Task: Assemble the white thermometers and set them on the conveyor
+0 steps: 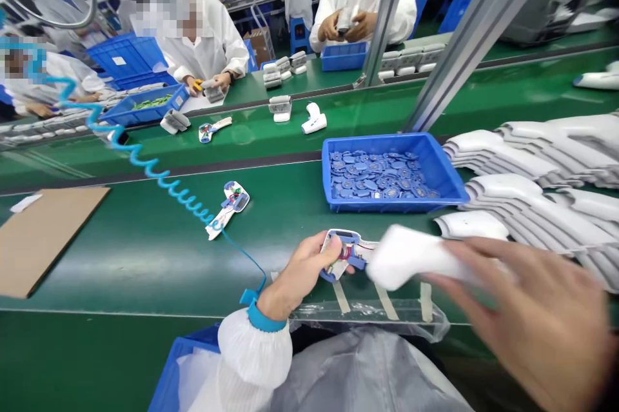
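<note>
My left hand (pixel 302 270) grips an open thermometer half with a blue frame and exposed wiring (pixel 344 253), held just above the green belt. My right hand (pixel 536 315), blurred and close to the camera, holds a white thermometer shell (pixel 411 257) whose end touches the open half. A blue wrist strap (pixel 264 318) with a coiled blue cord (pixel 159 173) is on my left wrist. Another open half with a circuit board (pixel 228 206) lies on the belt to the left.
A blue tray of small blue round parts (pixel 387 173) sits ahead. White shells (pixel 541 173) are stacked at right. A cardboard sheet (pixel 43 235) lies left. Several people in white coats work across the far belt. A blue bin with a plastic bag (pixel 338 367) is below.
</note>
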The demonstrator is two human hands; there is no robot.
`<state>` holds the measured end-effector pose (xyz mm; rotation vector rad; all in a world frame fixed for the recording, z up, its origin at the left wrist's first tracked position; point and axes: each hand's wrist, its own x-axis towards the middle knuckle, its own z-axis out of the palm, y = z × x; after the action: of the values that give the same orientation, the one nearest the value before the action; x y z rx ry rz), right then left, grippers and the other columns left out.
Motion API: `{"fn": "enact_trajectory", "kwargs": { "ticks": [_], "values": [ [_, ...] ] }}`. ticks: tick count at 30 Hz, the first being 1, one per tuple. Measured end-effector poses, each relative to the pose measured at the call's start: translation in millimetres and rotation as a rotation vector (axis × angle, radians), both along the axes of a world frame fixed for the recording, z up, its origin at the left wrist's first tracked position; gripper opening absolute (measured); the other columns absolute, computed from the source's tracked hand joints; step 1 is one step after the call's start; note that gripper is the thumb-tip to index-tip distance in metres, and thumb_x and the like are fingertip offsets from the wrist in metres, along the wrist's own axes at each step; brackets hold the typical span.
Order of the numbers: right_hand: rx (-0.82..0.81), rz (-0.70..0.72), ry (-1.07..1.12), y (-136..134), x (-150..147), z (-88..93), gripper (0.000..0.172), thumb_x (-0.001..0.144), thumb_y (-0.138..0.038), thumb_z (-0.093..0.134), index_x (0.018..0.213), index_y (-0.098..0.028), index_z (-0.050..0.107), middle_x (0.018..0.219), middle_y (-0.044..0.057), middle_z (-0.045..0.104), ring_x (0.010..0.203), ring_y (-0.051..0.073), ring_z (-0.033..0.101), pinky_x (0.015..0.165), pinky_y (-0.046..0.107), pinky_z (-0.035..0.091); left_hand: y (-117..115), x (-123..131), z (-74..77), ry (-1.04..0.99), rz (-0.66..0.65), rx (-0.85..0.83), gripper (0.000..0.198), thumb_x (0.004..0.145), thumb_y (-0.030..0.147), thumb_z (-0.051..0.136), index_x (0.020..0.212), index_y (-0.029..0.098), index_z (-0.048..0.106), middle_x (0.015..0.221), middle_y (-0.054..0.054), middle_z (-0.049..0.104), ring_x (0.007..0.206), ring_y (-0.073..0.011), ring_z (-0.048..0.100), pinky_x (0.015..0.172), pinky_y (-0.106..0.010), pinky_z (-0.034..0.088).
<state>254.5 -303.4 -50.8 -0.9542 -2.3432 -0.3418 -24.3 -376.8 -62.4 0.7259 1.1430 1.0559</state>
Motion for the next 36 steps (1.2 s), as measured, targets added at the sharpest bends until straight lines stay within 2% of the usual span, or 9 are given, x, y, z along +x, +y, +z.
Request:
{"fn": "enact_trajectory", "kwargs": {
  "ticks": [4,8,10,13,16,20,25,30,36],
  "values": [
    [-0.007,0.154,-0.072,-25.2,-65.0,18.4,0.02,0.101,-0.027,0.057,0.118,-0.019,0.061,0.104,0.008,0.073,0.09,0.023,0.066,0.082,0.043,0.04,-2.1,-0.8,-4.2,-0.01,0.0,0.076,0.05,0.091,0.058,0.065,0.116,0.015,0.069,0.102,-0.008,0.068,0.091,-0.0178,0.061,0.076,-0.024,0.044],
    [-0.055,0.156,-0.126,-23.5,-80.0,6.8,0.031,0.099,-0.034,0.059,0.123,-0.014,0.06,0.114,0.013,0.072,0.097,0.028,0.066,0.086,0.047,0.041,-3.9,-0.8,-8.2,0.092,-0.027,0.11,0.051,0.081,0.053,0.077,0.113,0.013,0.068,0.091,-0.007,0.067,0.079,-0.0171,0.06,0.069,-0.025,0.045],
    [-0.211,0.182,-0.061,-18.9,-78.2,-0.8,0.041,0.1,-0.044,0.055,0.128,-0.015,0.057,0.115,0.013,0.071,0.098,0.028,0.066,0.085,0.046,0.045,-4.6,1.4,-7.0,0.204,-0.015,0.127,0.043,0.085,0.049,0.073,0.109,0.013,0.069,0.086,-0.005,0.066,0.073,-0.0154,0.058,0.064,-0.025,0.042],
    [-0.644,0.245,0.134,-12.1,-82.0,-0.9,0.043,0.103,-0.049,0.046,0.134,-0.02,0.056,0.111,0.008,0.072,0.092,0.021,0.069,0.075,0.036,0.052,-4.7,5.9,1.0,0.407,-0.017,0.194,0.037,0.087,0.044,0.072,0.112,0.017,0.069,0.095,-0.004,0.07,0.08,-0.0162,0.059,0.07,-0.026,0.044],
    [-0.898,0.164,0.327,-8.2,-103.5,9.5,0.033,0.1,-0.049,0.048,0.111,-0.024,0.067,0.1,0.004,0.072,0.084,0.017,0.068,0.07,0.03,0.051,-3.0,8.6,9.9,0.533,0.015,0.195,0.042,0.079,0.044,0.079,0.11,0.018,0.067,0.097,-0.003,0.071,0.082,-0.0177,0.061,0.07,-0.027,0.045],
    [-0.768,0.066,0.323,-8.4,-144.2,13.5,0.039,0.096,-0.053,0.054,0.073,-0.022,0.06,0.071,-0.001,0.064,0.064,0.013,0.057,0.06,0.028,0.039,0.6,11.5,11.8,0.707,-0.104,0.257,0.014,0.085,0.025,0.064,0.094,0.016,0.068,0.083,-0.005,0.071,0.071,-0.0184,0.062,0.061,-0.028,0.041],
    [-0.452,0.069,0.357,-9.1,-163.9,6.9,0.051,0.1,-0.038,0.047,0.054,-0.02,0.037,0.051,-0.002,0.045,0.05,0.009,0.038,0.055,0.029,0.027,2.0,13.8,7.1,1.089,-0.178,0.363,0.022,0.078,0.016,0.058,0.096,0.012,0.068,0.08,-0.014,0.073,0.065,-0.0259,0.065,0.059,-0.033,0.039],
    [-0.474,-0.027,0.489,-10.6,-157.9,11.3,0.051,0.1,-0.039,0.048,0.054,-0.021,0.033,0.051,-0.003,0.039,0.05,0.009,0.035,0.054,0.029,0.027,-6.3,8.0,4.1,0.845,-0.135,0.314,0.023,0.086,0.034,0.065,0.104,0.019,0.061,0.092,-0.008,0.074,0.072,-0.023,0.068,0.059,-0.03,0.042],
    [-0.638,-0.059,0.387,-12.8,-163.3,2.8,0.058,0.102,-0.046,0.042,0.05,-0.021,0.053,0.053,0.002,0.058,0.053,0.013,0.052,0.057,0.031,0.031,-13.2,17.1,-5.7,1.073,-0.084,0.287,0.029,0.086,0.039,0.065,0.101,0.014,0.062,0.088,-0.014,0.072,0.068,-0.0268,0.067,0.058,-0.033,0.039]
  ]
}}
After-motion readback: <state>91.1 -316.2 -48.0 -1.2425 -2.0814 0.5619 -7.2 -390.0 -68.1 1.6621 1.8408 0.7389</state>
